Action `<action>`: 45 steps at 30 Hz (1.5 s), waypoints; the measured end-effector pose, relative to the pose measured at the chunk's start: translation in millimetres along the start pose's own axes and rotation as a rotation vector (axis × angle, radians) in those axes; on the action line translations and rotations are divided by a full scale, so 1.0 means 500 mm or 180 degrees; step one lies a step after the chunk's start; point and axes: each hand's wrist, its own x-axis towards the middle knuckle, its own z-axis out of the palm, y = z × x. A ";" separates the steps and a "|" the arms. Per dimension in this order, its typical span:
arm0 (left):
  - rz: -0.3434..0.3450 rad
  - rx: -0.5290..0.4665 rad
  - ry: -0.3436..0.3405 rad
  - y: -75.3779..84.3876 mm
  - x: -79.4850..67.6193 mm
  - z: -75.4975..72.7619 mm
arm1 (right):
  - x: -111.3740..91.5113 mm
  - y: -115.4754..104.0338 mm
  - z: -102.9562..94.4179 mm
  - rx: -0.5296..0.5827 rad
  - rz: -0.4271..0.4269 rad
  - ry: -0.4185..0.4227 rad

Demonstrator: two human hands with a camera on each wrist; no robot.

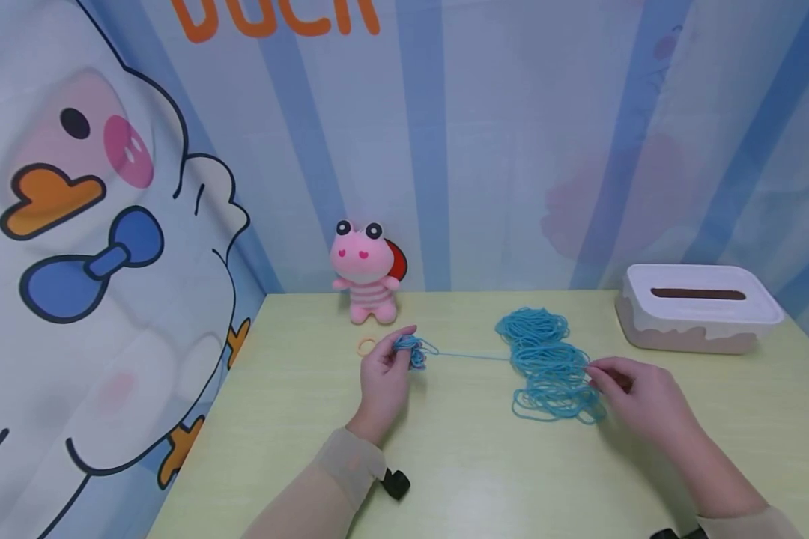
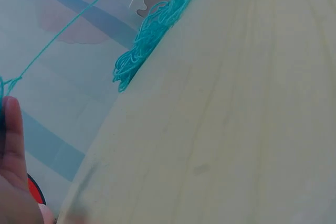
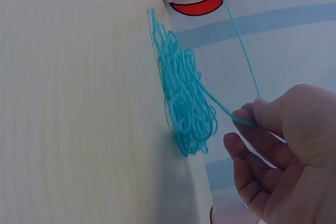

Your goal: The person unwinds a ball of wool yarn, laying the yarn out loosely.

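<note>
A loose heap of turquoise yarn [image 1: 554,368] lies on the table between my two hands. My left hand [image 1: 383,385] holds a small wound bundle of the same yarn [image 1: 415,352] at its fingertips. From that bundle a single strand [image 1: 472,355] runs rightward over the heap. At the heap's right side, my right hand [image 1: 647,400] pinches the yarn between thumb and forefinger. In the right wrist view, one strand [image 3: 242,51] rises from this pinch and a length of yarn [image 3: 218,102] leads back to the heap.
A pink frog-like plush toy [image 1: 367,273] stands at the table's back edge, with a small orange ring [image 1: 365,346] before it. A white-and-brown tissue box [image 1: 701,311] sits at the back right. Behind the table hangs a printed cloth [image 1: 499,150] with a cartoon duck.
</note>
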 end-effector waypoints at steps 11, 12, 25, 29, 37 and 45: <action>-0.0040 -0.0261 -0.0179 0.001 -0.001 0.001 | 0.019 -0.027 0.009 -0.0446 0.0053 -0.0785; -0.0044 -0.0255 -0.0197 0.000 -0.001 0.001 | 0.018 -0.040 0.017 -0.0440 -0.0057 -0.0714; -0.0097 -0.0382 -0.0439 -0.003 0.000 0.004 | 0.049 -0.229 0.177 0.0386 -0.0589 -0.0548; 0.0001 -0.0374 -0.0498 -0.002 0.000 0.005 | 0.067 -0.251 0.211 0.0417 -0.0522 -0.0580; -0.0052 -0.0323 -0.0524 0.004 -0.002 0.008 | 0.070 -0.254 0.201 0.0579 -0.0352 -0.0237; -0.0131 -0.0311 -0.0515 0.010 -0.006 0.005 | 0.071 -0.237 0.146 0.0504 -0.0385 0.0125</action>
